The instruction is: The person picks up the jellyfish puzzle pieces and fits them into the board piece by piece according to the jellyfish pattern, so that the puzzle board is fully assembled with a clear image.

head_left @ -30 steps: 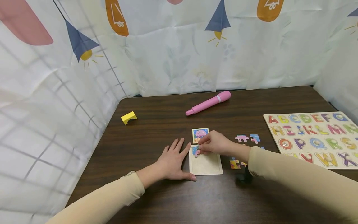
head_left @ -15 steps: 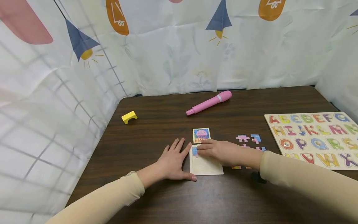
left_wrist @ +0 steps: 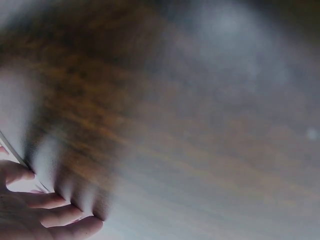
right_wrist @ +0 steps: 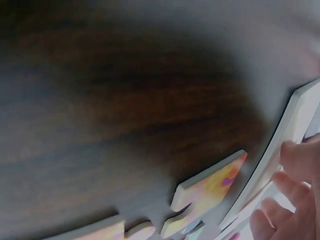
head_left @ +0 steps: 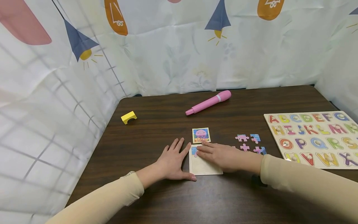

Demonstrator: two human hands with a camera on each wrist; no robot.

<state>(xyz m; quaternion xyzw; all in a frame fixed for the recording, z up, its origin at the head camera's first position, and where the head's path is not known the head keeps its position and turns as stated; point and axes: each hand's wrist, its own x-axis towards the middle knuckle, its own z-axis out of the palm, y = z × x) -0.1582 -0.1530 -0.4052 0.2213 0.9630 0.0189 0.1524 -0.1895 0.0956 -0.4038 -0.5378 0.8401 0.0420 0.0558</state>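
A small pale wooden puzzle tray [head_left: 205,168] lies on the dark table, with a blue-and-pink jigsaw piece [head_left: 193,151] in its far left corner. My right hand [head_left: 222,154] stretches over the tray, its fingers fairly straight and touching the piece, which they partly cover. Spread flat, my left hand [head_left: 172,163] rests on the table along the tray's left edge, thumb by the near left corner. Just beyond the tray is a jellyfish picture card [head_left: 201,135]. Several loose jigsaw pieces [head_left: 242,137] lie to the right; a yellow-orange piece [right_wrist: 215,190] shows in the right wrist view.
A wooden alphabet board [head_left: 313,138] with coloured letters takes up the right side. Farther back lies a pink wand-like stick [head_left: 208,103]. A yellow arch block [head_left: 129,117] sits at the left, and a patterned white curtain [head_left: 179,62] hangs behind the table.
My right hand has let go of the blue-and-pink jigsaw piece in the tray's corner, and its fingers have straightened over it. The left hand has stayed in place.
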